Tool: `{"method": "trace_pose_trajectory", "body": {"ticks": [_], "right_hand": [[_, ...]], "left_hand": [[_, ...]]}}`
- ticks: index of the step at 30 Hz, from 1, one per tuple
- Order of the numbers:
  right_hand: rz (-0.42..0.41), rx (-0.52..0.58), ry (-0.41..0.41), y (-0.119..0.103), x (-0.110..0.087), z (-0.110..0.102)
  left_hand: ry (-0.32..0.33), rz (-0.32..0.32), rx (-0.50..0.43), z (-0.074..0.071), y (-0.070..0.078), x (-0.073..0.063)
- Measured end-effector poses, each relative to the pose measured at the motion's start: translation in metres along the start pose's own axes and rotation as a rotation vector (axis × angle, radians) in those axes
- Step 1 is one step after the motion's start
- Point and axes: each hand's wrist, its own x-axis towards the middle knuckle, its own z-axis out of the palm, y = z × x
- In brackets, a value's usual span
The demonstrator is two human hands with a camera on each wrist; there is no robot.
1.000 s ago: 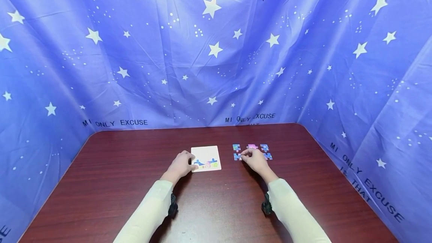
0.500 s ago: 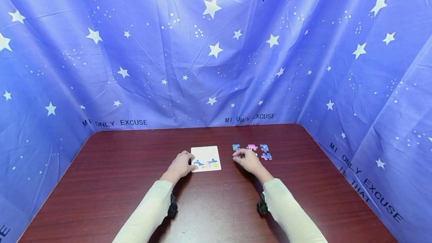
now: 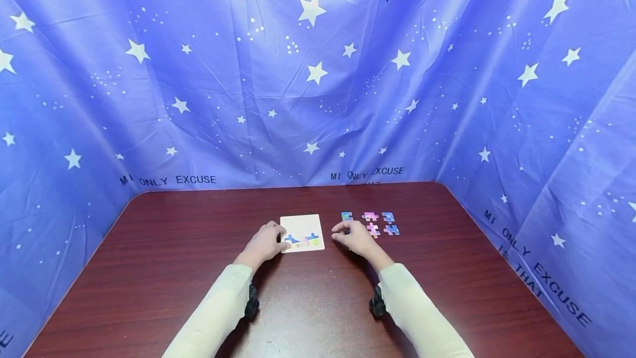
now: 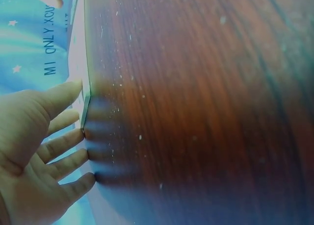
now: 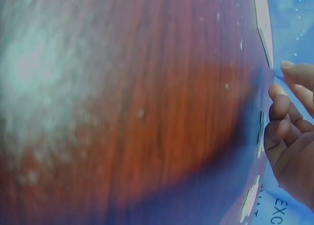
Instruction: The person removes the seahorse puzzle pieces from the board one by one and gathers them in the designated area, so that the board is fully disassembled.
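A white square puzzle board (image 3: 301, 224) lies flat on the table in the head view, with a strip of joined blue, pink and yellow-green pieces along its near side. My left hand (image 3: 263, 241) rests at its left edge, thumb and index fingertip touching it; in the left wrist view the other fingers reach the table, extended. My right hand (image 3: 355, 236) is between the board and the loose pieces. Its thumb and fingers pinch a small puzzle piece (image 5: 278, 77), thin and mostly hidden. Loose pieces lie just beyond it: one blue-green (image 3: 346, 216), others pink (image 3: 370, 216) and blue (image 3: 391, 230).
The dark red wooden table (image 3: 308, 297) has rounded far corners. A blue star-printed curtain (image 3: 268, 87) stands round its back and sides. Each wrist wears a small black camera (image 3: 252, 303).
My right hand has moved left from the loose pieces towards the board, taking the front-left piece with it. The pink piece it covered shows again. My left hand stays on the board's edge.
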Motion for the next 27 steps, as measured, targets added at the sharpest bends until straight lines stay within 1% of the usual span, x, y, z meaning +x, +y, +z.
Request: {"method": "trace_pose_trajectory", "body": {"ticks": [3,4,11,16,19,22,27], "right_hand": [[-0.008,0.007,-0.024,-0.002,0.001,0.003],[-0.013,0.008,-0.030,-0.003,0.001,0.004],[-0.001,0.006,-0.072,-0.011,0.001,0.011],[-0.045,0.041,-0.102,-0.014,0.001,0.016],[-0.055,0.054,-0.121,-0.016,0.001,0.020],[-0.058,0.044,-0.128,-0.017,0.001,0.023],[-0.078,-0.003,-0.119,-0.018,0.003,0.026]], "left_hand": [[-0.009,-0.012,0.005,0.001,-0.002,0.002],[-0.021,-0.028,-0.008,0.001,-0.001,0.002],[-0.030,-0.028,0.026,0.001,0.000,0.002],[-0.032,-0.027,0.016,0.001,0.000,0.001],[-0.029,-0.021,0.019,0.001,0.000,0.001],[-0.027,-0.019,0.023,0.001,-0.001,0.001],[-0.023,-0.013,0.020,0.001,0.000,0.001]]}}
